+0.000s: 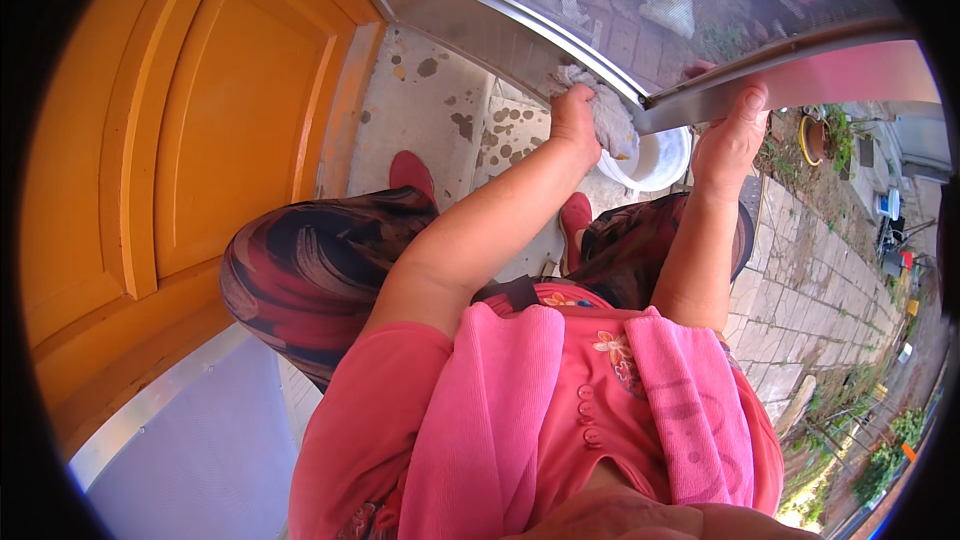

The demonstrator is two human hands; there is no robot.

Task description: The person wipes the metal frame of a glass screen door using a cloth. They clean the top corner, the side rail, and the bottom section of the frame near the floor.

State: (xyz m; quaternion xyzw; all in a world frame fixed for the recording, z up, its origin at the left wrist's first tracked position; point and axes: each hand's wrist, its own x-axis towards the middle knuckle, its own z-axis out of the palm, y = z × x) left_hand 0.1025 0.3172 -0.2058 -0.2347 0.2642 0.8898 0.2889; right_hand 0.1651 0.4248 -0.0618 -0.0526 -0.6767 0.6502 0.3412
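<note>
"On the left, what is there?"

"An orange door. Next, the left hand is closed around a gray rag."

"Which way does the rag lie?"

"Right of that hand, long way from far left to near right, by the silver screen door. The left hand is nearer it."

"And the white bucket?"

"Near the rag, a bit right. I can't tell if it has water."

"The right hand?"

"It holds the screen door's edge. Farther right sits a brown pot, leaves beside it."
</note>
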